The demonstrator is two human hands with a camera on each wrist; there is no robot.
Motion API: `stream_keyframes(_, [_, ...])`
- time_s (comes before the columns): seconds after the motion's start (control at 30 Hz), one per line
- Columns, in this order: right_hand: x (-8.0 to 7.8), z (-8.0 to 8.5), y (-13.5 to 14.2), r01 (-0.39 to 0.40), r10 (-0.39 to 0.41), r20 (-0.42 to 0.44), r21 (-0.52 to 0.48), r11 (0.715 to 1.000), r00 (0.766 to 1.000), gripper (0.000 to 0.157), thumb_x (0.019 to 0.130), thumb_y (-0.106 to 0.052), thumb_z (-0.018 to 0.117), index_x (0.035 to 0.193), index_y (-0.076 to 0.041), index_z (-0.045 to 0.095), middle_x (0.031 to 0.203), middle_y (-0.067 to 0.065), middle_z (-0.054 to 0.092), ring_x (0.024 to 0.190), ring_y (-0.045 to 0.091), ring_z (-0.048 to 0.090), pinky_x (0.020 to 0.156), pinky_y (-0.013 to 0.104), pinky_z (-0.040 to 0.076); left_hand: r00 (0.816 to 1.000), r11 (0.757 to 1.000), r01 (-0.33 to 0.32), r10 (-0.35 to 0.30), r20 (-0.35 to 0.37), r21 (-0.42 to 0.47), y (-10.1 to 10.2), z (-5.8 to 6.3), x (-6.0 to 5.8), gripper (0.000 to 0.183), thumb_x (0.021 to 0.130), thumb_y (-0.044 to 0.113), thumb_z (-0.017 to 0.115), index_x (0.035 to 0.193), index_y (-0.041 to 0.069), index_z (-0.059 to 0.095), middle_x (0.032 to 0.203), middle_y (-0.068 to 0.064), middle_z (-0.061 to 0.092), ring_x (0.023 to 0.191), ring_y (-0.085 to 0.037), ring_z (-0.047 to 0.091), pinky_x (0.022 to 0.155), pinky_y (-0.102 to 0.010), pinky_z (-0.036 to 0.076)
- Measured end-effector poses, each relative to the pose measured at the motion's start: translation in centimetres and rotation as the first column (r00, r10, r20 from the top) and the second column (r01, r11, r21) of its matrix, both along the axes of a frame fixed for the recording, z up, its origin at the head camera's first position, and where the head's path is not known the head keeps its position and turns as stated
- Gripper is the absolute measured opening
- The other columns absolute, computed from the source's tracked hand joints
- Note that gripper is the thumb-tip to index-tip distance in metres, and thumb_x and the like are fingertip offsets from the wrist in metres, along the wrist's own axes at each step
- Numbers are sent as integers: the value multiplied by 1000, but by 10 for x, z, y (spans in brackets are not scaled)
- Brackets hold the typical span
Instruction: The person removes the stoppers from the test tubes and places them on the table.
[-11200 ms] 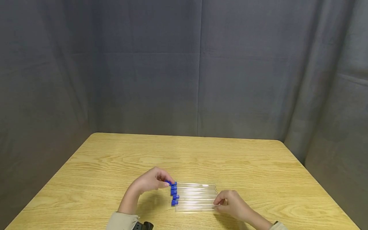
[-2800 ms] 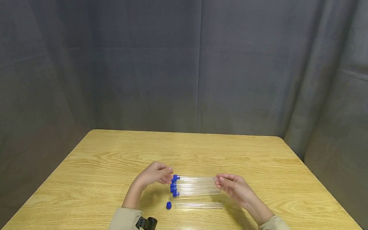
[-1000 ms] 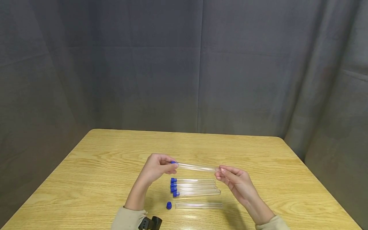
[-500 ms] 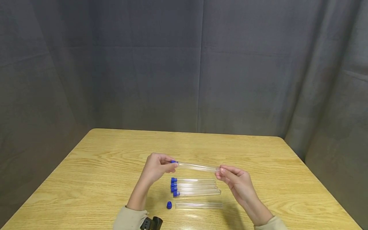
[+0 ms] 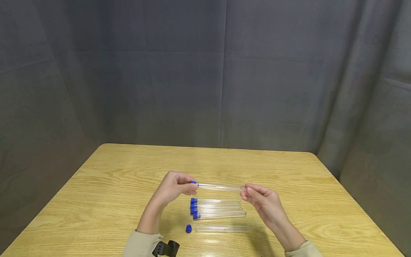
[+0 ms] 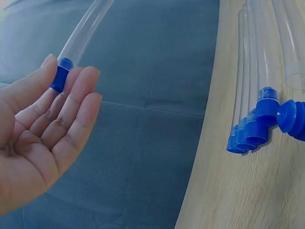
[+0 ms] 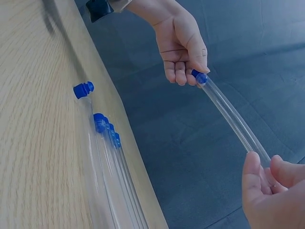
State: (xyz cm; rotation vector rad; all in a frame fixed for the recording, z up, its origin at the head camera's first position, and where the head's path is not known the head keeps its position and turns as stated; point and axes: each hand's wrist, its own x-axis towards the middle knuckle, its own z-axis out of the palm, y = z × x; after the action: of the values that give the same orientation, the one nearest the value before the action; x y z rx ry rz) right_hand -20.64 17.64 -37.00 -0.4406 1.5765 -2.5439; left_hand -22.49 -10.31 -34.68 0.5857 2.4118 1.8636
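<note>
In the head view, my left hand (image 5: 170, 188) pinches the blue cap (image 5: 193, 182) of a clear test tube (image 5: 219, 186) between thumb and fingers. The cap sits in the tube's mouth, as the left wrist view shows. My right hand (image 5: 263, 203) pinches the tube's other end with thumb and fingertips, so the tube is held level above the table. Below it lie several capped test tubes (image 5: 218, 208) side by side, caps to the left. Nearer to me lies an uncapped test tube (image 5: 222, 229), with a loose blue cap (image 5: 188, 228) standing off its left end.
All of this is on a wood-grain table (image 5: 128, 171) with rounded far corners. A grey curtain (image 5: 167, 78) hangs behind the table and along both sides. A black strap with a small device (image 5: 166, 248) is on the left wrist.
Earlier the tubes lay together on the table. Since then the farthest capped tube was picked up by both hands and raised; the nearest tube and a cap came to lie apart. Almost nothing moved lately.
</note>
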Motion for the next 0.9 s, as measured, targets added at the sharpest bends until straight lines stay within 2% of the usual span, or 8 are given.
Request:
stream_keyframes(0.3, [0,-1,1,-27,27,-20,8,1000,999,26,90,6,46,92,-6,69,92,10,66,82,15,64,77,25,49,999,999,48,-49,20,9,-4,2,1,18,84,7,62,91,-9,64,79,-13,66,71,-22,65,69,-36,52])
stream_keyframes(0.53, [0,-3,2,-37,38,-8,21,999,999,25,90,6,46,93,-5,68,91,8,66,83,15,64,77,25,48,998,999,44,-44,39,0,-4,2,2,20,83,8,63,93,-9,64,80,-14,66,70,-23,65,68,-36,52])
stream_keyframes(0.9, [0,-5,4,-77,78,-43,22,997,996,25,90,7,45,97,-3,67,95,10,65,85,16,63,79,26,48,997,998,57,-58,54,7,-5,2,3,20,84,6,61,96,-11,63,84,-17,65,72,-25,65,68,-39,52])
